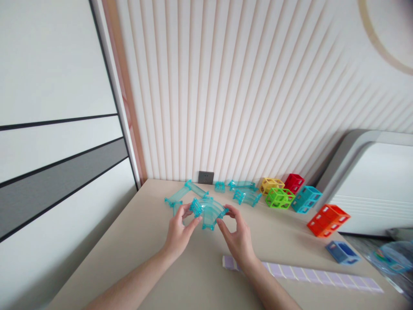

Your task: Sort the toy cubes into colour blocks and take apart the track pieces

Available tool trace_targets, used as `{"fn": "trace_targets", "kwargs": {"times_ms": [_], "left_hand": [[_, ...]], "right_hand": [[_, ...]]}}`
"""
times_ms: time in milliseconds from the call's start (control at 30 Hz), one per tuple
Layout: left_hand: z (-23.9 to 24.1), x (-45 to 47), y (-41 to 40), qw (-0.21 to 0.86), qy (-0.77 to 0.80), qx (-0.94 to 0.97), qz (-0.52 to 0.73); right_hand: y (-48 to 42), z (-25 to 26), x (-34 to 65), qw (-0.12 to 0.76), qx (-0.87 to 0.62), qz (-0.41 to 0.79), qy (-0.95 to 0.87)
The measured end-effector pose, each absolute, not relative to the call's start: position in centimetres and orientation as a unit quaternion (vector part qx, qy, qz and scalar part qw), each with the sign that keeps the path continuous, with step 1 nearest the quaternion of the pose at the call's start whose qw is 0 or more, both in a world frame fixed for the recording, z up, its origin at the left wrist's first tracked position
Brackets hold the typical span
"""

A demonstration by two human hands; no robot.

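Observation:
A curved, see-through teal tube piece [211, 206] is held up off the table between my two hands. My left hand [180, 230] pinches its left end connector, thumb below and fingers behind. The right end is gripped by my right hand [237, 234] between thumb and fingers. Just behind and below it shows a straight teal tube piece [208, 220], partly covered by the curved one; I cannot tell whether they touch. More straight teal tubes [178, 196] lie beyond my left hand. Curved teal tubes [248, 197] and a small teal connector [220, 187] lie at the back.
Open-frame blocks in yellow [271, 184], green [279, 198], red [294, 184], teal [306, 199], orange [328, 220] and blue [342, 252] stand along the right. A lilac segmented strip [309, 274] passes under my right forearm. The ribbed wall [193, 107] with a dark socket [206, 177] borders the table [129, 254].

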State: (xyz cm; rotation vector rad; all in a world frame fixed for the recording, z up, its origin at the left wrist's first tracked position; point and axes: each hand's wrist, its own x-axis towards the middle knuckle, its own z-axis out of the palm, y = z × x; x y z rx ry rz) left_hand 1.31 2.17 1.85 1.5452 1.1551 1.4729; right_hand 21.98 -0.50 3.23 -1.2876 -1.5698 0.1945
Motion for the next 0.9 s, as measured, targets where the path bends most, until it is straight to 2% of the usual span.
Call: {"fn": "trace_targets", "kwargs": {"times_ms": [333,700,900], "left_hand": [[1.78,1.38,2.33,0.382,0.445,0.57,0.575],[1.33,1.55,2.45,0.397,0.439,0.555,0.584],[1.34,1.53,2.3,0.4,0.442,0.557,0.578]], "right_hand": [[-0.33,2.99,22.0,0.531,-0.534,0.066,-0.655],[-0.25,2.9,22.22,0.465,-0.563,0.082,-0.679],[-0.34,3.1,22.13,0.458,-0.578,0.06,-0.673]]}}
